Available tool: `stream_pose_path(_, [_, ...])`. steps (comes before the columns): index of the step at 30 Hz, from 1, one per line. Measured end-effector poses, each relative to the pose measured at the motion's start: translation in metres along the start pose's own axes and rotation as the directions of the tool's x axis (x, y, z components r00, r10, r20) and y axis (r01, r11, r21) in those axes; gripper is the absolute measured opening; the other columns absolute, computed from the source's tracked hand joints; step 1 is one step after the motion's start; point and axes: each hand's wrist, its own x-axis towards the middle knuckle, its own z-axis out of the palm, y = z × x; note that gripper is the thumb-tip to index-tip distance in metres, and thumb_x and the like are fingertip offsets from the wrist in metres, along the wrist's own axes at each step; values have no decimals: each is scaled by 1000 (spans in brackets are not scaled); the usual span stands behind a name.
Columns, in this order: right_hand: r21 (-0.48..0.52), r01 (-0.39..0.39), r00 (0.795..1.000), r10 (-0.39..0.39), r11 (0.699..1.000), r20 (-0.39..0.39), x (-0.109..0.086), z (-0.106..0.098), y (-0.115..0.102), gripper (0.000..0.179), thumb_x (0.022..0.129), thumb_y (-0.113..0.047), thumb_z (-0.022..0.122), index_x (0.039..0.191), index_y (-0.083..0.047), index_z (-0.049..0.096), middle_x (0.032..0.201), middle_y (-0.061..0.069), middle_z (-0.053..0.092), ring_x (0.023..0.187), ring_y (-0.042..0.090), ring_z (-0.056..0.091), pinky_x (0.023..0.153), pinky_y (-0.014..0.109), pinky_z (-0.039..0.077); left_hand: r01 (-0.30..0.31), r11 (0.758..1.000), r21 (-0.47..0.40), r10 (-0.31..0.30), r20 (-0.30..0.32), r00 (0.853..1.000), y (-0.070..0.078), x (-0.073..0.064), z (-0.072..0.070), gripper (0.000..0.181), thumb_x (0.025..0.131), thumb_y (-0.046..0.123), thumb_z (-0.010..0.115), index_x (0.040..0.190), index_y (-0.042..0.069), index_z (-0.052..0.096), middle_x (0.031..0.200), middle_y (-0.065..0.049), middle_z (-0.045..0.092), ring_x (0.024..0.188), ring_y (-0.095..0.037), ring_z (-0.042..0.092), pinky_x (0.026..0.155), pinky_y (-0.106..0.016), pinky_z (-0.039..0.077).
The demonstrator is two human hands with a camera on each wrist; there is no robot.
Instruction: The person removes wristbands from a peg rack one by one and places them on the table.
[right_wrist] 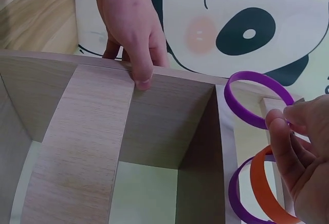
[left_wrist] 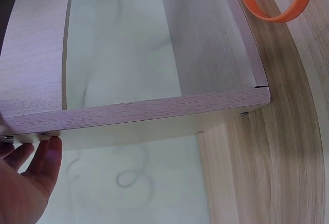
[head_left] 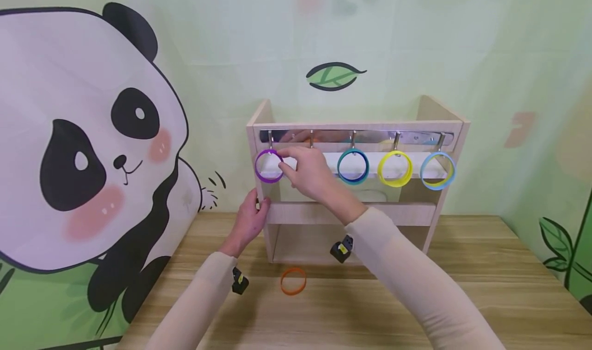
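A pale wooden rack stands on the table with a metal hook strip across its front. My right hand pinches a purple ring between thumb and fingers at the leftmost hook. Gripping the rack's left side panel, my left hand has its thumb over the front edge and its fingers on the outer face. An orange ring and another purple ring show beneath the right hand in the right wrist view; that hand hides them in the head view.
Teal, yellow and light blue rings hang on the hooks further right. A loose orange ring lies on the wood-grain table before the rack. A panda-printed wall covering stands behind and to the left.
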Motion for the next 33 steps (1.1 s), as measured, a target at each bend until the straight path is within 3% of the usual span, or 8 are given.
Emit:
stream_pose_path(3, [-44,34,998,-36,998,-45,2,3,0,29,89,-18,66,116,-11,66,111,3,68,70,11,65,71,24,49,-12,1000,1,12,-5,1000,1,0,-1,44,100,25,42,140,9,37,131,-13,48,112,-27,53,84,-39,53])
stream_pose_path(5, [-56,35,997,-39,998,-59,3,5,0,28,88,-18,67,116,-11,66,109,2,68,75,12,66,72,24,48,-20,1000,2,20,-7,1000,1,0,-1,44,100,25,42,141,8,37,131,-13,48,112,-27,53,84,-39,53])
stream_pose_path(7, [-62,31,997,-35,998,-66,3,6,0,29,88,-18,67,116,-12,66,105,1,69,72,10,65,70,23,48,-25,1000,0,25,-6,1000,2,0,-1,45,100,25,42,141,8,36,131,-14,48,112,-28,53,84,-40,53])
stream_pose_path(10, [-33,12,998,-14,999,-65,2,6,0,29,88,-18,67,117,-12,65,102,2,69,49,4,58,58,20,47,-26,1000,0,26,-1,1000,2,0,0,45,100,25,42,141,8,36,131,-14,48,112,-28,53,84,-40,53])
stream_pose_path(12, [-15,6,998,-7,1000,-65,2,6,-1,29,88,-18,67,116,-11,65,101,2,69,44,2,53,52,19,46,-24,1000,0,24,0,1000,2,0,0,45,100,25,42,141,8,35,131,-14,48,112,-28,53,84,-39,53])
stream_pose_path(15, [3,5,997,-4,1000,-72,1,6,-2,28,88,-17,67,115,-11,66,102,3,69,44,1,53,47,19,46,-23,1000,1,23,-5,1000,1,0,0,44,100,24,42,141,8,36,131,-14,48,112,-28,53,84,-39,53])
stream_pose_path(20, [4,5,996,-5,1000,-92,1,5,-2,24,88,-16,67,111,-11,69,102,2,70,48,3,54,51,20,46,-29,1000,1,29,-11,1000,0,1,-1,43,100,23,43,139,8,38,131,-15,48,112,-28,53,83,-39,54])
stream_pose_path(33, [134,-18,991,35,991,-129,1,5,-3,21,88,-14,66,108,-9,71,98,4,71,46,8,53,42,25,44,-15,1000,-1,15,3,1000,3,0,-2,44,100,23,42,141,8,36,133,-14,47,114,-27,52,86,-39,52])
